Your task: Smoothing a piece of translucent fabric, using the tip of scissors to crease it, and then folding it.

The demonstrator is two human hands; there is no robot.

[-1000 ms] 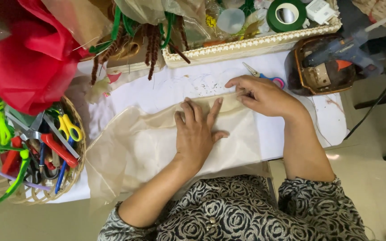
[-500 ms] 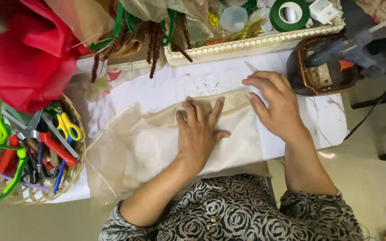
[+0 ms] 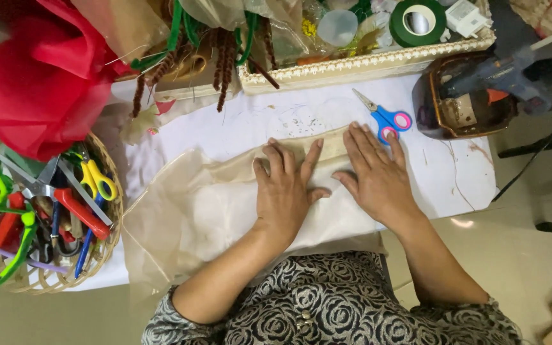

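Observation:
A sheer beige cloth lies spread on the white table, its left part hanging over the near edge. My left hand presses flat on the cloth's middle, fingers spread. My right hand lies flat beside it on the cloth's right end, fingers pointing away from me. Small blue scissors with pink handles lie just beyond my right fingertips, apart from them.
A woven basket of scissors and tools sits at the left. Red fabric is piled at the back left. A cream tray with green tape, wire stems and odds stands behind. A glue gun rests in a brown dish at right.
My right hand has moved back from the far right edge of the cloth toward my left hand, uncovering the blue scissors. The left hand stayed pressed in place.

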